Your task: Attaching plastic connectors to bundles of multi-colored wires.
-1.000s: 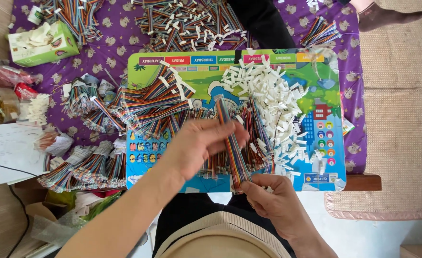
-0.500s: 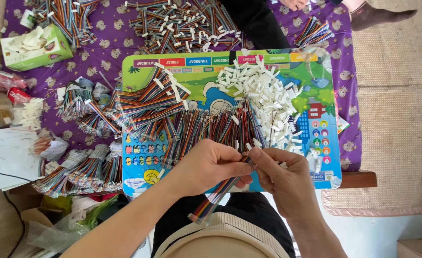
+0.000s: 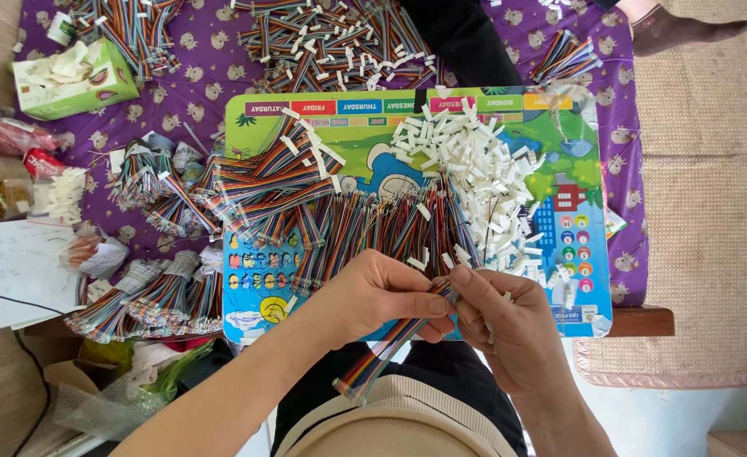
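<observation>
My left hand (image 3: 375, 295) pinches a flat rainbow ribbon cable (image 3: 382, 351) near its upper end; the cable trails down towards my lap. My right hand (image 3: 504, 323) meets it at that end, fingertips on the wire tips, and seems to hold a small white plastic connector, mostly hidden. Both hands hover over the near edge of a colourful picture board (image 3: 263, 114). On the board lie a spread of loose rainbow cables (image 3: 365, 224) and a heap of white connectors (image 3: 475, 169).
A purple patterned cloth (image 3: 204, 59) covers the low table, with more cable bundles at the back (image 3: 331, 38) and left (image 3: 149, 296). A green tissue box (image 3: 69, 76) stands far left. Papers (image 3: 14, 271) and plastic bags lie on the floor left. Another person's foot (image 3: 686, 25) shows top right.
My left hand came off the cable pile with one ribbon cable and drew back towards me. My right hand rose to meet its end. The view shifted slightly.
</observation>
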